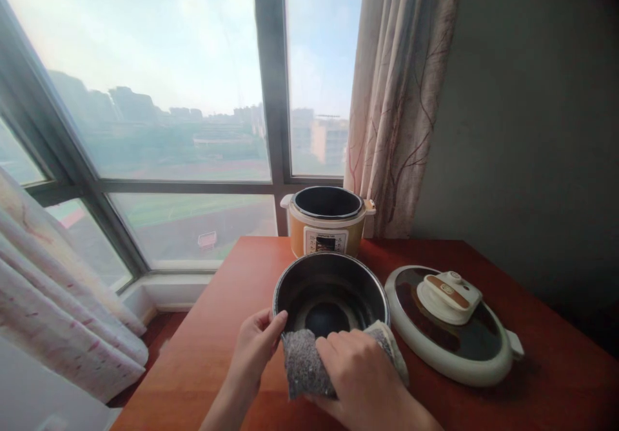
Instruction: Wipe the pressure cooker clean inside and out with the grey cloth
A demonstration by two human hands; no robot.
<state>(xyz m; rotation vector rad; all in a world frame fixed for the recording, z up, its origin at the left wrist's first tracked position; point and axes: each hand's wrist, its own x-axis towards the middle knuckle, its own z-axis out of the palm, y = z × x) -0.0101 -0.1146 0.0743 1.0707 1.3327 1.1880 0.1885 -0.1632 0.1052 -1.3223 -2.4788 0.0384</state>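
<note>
The left hand (256,346) and the right hand (358,363) are being seen bare, and the left forearm (226,407) and right forearm (405,411) are likewise being shown uncovered until being cut off by the lower edge of the view. A slim, tapering outline is being presented by the left forearm. A rounded tip is being shown by the left thumb (276,324). The right hand's back is being displayed as broad and smooth, its knuckles being picked out by soft shading. Fine nail detail is being lost in blur.

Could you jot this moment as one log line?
left hand: gripping pot rim; right hand: holding grey cloth over near rim; cooker: behind pot; lid: on table, right
</note>
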